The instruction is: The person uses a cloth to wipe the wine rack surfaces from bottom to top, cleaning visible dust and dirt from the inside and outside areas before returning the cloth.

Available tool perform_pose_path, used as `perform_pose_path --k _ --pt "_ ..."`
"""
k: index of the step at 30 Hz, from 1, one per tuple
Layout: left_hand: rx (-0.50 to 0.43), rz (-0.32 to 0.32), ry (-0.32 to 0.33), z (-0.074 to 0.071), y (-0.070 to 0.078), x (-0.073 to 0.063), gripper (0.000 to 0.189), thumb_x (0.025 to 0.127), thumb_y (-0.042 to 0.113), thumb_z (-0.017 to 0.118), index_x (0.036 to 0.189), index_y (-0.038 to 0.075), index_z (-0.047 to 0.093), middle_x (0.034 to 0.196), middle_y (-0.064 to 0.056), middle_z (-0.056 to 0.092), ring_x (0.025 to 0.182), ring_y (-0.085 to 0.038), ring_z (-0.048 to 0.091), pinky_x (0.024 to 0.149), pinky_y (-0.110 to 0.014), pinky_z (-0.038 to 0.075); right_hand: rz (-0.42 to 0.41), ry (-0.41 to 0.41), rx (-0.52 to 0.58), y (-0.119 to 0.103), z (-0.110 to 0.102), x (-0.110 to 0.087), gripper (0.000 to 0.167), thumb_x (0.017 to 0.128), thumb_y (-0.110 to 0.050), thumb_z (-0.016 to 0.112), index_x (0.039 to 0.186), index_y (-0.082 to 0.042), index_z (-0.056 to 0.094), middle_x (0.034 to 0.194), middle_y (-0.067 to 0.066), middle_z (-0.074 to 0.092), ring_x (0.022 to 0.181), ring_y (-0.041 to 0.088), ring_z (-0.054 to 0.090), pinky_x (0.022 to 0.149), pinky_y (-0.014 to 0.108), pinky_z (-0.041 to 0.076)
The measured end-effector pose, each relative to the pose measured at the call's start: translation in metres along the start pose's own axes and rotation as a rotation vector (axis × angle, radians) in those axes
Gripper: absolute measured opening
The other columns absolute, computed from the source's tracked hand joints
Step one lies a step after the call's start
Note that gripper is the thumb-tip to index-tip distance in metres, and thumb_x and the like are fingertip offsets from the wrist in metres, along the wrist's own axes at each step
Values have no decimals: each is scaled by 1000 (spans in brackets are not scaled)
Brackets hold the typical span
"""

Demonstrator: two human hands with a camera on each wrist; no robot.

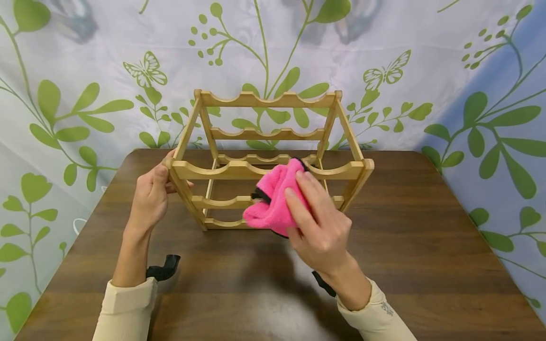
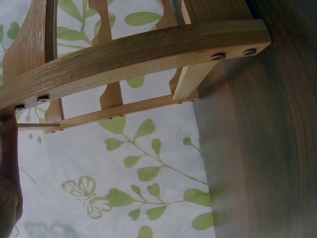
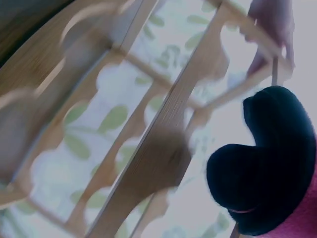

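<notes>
A light wooden bottle rack (image 1: 239,170) with scalloped rails stands on the table. My left hand (image 1: 150,192) grips its front left upper corner, thumb on the near side. In the left wrist view, part of that hand (image 2: 9,173) shows at the left edge by the rack's post (image 2: 133,54). My right hand (image 1: 322,222) holds a bunched pink cloth (image 1: 277,201) with black edging in front of the rack's upper front rail. In the right wrist view the cloth's dark edging (image 3: 267,163) fills the right side, near the scalloped rail (image 3: 163,144); the right hand itself is hidden there.
The rack rests on a dark brown wooden table (image 1: 409,246). Behind it hangs a white backdrop (image 1: 170,28) printed with green leaves and butterflies. Black straps (image 1: 164,268) show beside both wrists. A thin white cable loop (image 1: 78,226) lies at the table's left edge.
</notes>
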State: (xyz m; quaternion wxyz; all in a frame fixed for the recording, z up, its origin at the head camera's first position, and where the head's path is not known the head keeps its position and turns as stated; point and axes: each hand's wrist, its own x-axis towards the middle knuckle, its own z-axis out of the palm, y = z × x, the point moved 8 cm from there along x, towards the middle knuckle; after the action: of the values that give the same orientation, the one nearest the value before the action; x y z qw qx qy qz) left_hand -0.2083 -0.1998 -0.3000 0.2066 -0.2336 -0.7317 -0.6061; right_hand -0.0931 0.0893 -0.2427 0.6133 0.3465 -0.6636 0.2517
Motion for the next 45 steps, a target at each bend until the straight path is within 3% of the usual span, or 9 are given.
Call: perform_pose_path --k 2,5,13,19,23,27,35,40,45 --pt "-1 5 2 0 1 1 52 108 37 37 140 -2 52 93 3 73 71 -8 70 65 -19 56 -103 15 20 -16 9 5 13 88 -5 66 98 1 72 105 25 68 93 40 69 78 44 58" --pt "14 -5 13 -1 1 1 53 108 37 37 139 -2 53 95 4 72 71 -8 70 65 -19 56 -196 -30 47 -35 29 7 9 89 -7 69 97 -4 73 102 21 67 92 35 69 80 39 58" --pt "95 -58 50 -2 -4 -2 53 108 35 37 137 -6 54 108 12 68 76 -2 69 67 -17 55 -271 -249 83 -59 84 -5 14 92 -12 70 105 -13 75 106 10 69 105 26 65 94 31 51" --pt "113 -68 62 -3 -7 -2 53 107 36 40 136 -6 55 110 13 68 81 -1 68 68 -16 54 -295 -357 -40 -62 108 -14 18 96 -16 66 113 -16 74 116 6 70 116 25 62 88 29 53" --pt "129 -75 53 -1 -8 -3 52 108 35 38 138 -4 53 98 14 69 81 -2 67 67 -16 55 -264 -351 -87 -58 109 -17 16 95 -15 66 109 -15 75 112 4 70 112 24 63 91 29 52" --pt "139 -65 56 -1 -7 -4 50 108 34 37 139 -2 54 99 15 69 82 -2 67 67 -16 54 -241 -335 -112 -54 106 -19 16 94 -14 67 109 -14 74 109 4 69 107 24 63 88 27 53" --pt "81 -50 33 -2 -5 -3 51 108 33 36 139 -5 53 92 9 71 70 -4 69 65 -19 56 -203 -337 -166 -46 96 -21 16 94 -14 68 109 -12 73 103 6 67 102 24 63 86 26 54" --pt "50 -33 34 -2 -3 -2 52 108 34 37 137 -6 54 101 7 71 71 -5 69 64 -19 56 -126 -336 -134 -38 89 -21 16 93 -15 68 108 -10 72 103 10 66 100 27 63 91 30 53" --pt "-2 -29 26 -2 -2 0 54 107 36 39 139 -7 51 99 6 71 71 -6 70 64 -19 56 -46 -305 -95 -29 79 -20 25 82 -9 69 106 -8 71 100 12 64 96 29 63 81 32 57"
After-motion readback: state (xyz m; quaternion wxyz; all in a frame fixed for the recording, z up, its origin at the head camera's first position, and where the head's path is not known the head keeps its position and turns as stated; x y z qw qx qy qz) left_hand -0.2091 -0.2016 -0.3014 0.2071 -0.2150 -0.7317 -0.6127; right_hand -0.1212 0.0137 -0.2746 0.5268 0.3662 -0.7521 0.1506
